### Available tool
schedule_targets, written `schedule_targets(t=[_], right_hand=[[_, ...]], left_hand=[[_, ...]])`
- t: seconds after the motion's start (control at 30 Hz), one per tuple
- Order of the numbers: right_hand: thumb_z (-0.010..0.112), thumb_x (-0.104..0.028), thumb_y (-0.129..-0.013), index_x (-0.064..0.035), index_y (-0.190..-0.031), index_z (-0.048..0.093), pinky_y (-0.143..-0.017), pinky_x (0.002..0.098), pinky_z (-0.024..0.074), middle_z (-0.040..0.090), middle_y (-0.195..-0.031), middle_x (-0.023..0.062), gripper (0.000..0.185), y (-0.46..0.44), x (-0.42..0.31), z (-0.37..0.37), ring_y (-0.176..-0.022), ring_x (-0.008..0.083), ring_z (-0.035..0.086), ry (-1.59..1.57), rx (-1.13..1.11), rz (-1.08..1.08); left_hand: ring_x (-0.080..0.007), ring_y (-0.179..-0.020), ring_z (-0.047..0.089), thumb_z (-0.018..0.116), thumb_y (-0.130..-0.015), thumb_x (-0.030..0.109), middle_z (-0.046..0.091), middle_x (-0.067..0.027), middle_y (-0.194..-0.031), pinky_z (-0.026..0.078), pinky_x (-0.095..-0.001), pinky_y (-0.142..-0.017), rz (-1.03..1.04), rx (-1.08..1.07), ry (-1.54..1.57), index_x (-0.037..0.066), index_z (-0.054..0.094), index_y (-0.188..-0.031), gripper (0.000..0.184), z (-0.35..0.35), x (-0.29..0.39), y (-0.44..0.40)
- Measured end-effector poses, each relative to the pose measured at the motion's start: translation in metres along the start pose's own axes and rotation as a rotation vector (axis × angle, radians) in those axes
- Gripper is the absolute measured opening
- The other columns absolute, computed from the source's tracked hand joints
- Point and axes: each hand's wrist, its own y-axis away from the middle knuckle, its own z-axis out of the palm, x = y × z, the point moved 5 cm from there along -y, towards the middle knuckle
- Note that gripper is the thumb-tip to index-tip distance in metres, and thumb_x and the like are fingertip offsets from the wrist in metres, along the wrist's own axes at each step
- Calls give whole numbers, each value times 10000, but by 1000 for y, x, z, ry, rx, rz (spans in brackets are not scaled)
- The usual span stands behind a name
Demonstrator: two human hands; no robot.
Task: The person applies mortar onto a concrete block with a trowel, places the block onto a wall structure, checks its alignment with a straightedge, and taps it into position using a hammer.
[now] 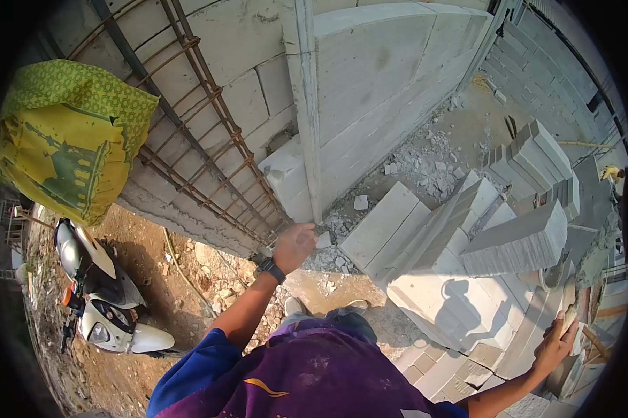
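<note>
My left hand (295,246), with a dark watch on the wrist, is near the foot of a rusty rebar frame (223,125) and a pale upright post (307,111). Its fingers look curled, but what they hold, if anything, cannot be made out. At the lower right my right hand (556,341) is closed round a light-coloured handle (569,317), whose tool end is hard to make out. Between my hands stand stacked pale blocks (453,306), with the shadow of my head and arm on them.
A parked motorbike (108,299) is at the left, below a yellow-green bag (77,146). Broken rubble (432,164) lies along the block wall (370,76). More blocks (533,160) lean at the right. A co-worker's gloved hand (611,173) shows at the far right.
</note>
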Motion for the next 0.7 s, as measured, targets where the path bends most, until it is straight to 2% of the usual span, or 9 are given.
schedule_targets(t=[0.07, 0.13, 0.27, 0.3, 0.43, 0.5, 0.57, 0.67, 0.7], right_hand=[[718, -271, -1001, 20, -1376, 563, -542, 226, 317, 510, -768, -33, 499, 41, -50, 40, -616, 47, 409, -168, -143, 18], [731, -215, -983, 10, -1418, 538, -521, 216, 376, 556, -783, -25, 526, 88, -80, 96, -582, 46, 476, -242, -304, 56], [749, -81, -863, 13, -1254, 600, -561, 229, 430, 580, -853, -4, 429, 194, -144, 225, -630, 75, 527, -369, -845, 171], [750, -81, -863, 20, -1227, 613, -566, 248, 441, 597, -841, 5, 402, 213, -120, 257, -628, 84, 548, -271, -934, 127], [723, -74, -871, 35, -1182, 660, -592, 286, 498, 638, -816, 30, 336, 300, -146, 371, -629, 112, 588, -670, -1329, 228], [688, -73, -887, 41, -1171, 670, -605, 290, 514, 645, -820, 33, 307, 338, -127, 441, -631, 117, 591, -820, -1327, 329], [654, -72, -893, 32, -1158, 672, -579, 296, 506, 642, -804, 23, 285, 362, -132, 488, -614, 116, 582, -826, -1339, 279], [696, -112, -912, 5, -1119, 676, -535, 313, 503, 649, -795, 23, 238, 371, -137, 554, -580, 124, 577, -671, -1346, 148], [720, -141, -917, -6, -1097, 677, -522, 319, 501, 648, -785, 28, 229, 373, -146, 570, -570, 128, 577, -713, -1373, 246]], left_hand=[[-165, -893, 716, 778, -920, 150, 725, -127, -1107, 571, -338, -807, 55, 105, -93, 14, 650, -1277, 402, -39, 12, -11], [-212, -938, 711, 781, -902, 147, 710, -138, -1146, 565, -366, -839, 149, 197, -215, 22, 656, -1269, 407, -80, 23, -20], [-315, -1057, 668, 781, -855, 138, 688, -143, -1193, 541, -425, -904, 451, 367, -498, 39, 670, -1249, 421, -146, 56, -27], [-337, -1082, 654, 780, -842, 134, 685, -141, -1197, 534, -439, -917, 529, 421, -565, 44, 674, -1242, 423, -157, 69, -25], [-336, -1129, 626, 782, -821, 157, 656, -119, -1231, 492, -475, -972, 713, 425, -774, 64, 678, -1218, 421, -188, 120, -31], [-325, -1129, 621, 784, -818, 188, 637, -119, -1241, 465, -492, -1003, 762, 430, -890, 68, 669, -1216, 431, -193, 135, -38], [-318, -1130, 614, 781, -825, 220, 625, -122, -1243, 440, -497, -1028, 640, 359, -962, 67, 644, -1247, 469, -192, 123, -49], [-313, -1120, 613, 775, -835, 248, 619, -127, -1235, 420, -488, -1046, 571, 283, -1043, 63, 608, -1280, 510, -192, 114, -52], [-311, -1115, 613, 772, -838, 253, 619, -129, -1231, 416, -482, -1049, 574, 256, -1065, 61, 597, -1289, 521, -192, 112, -53]])
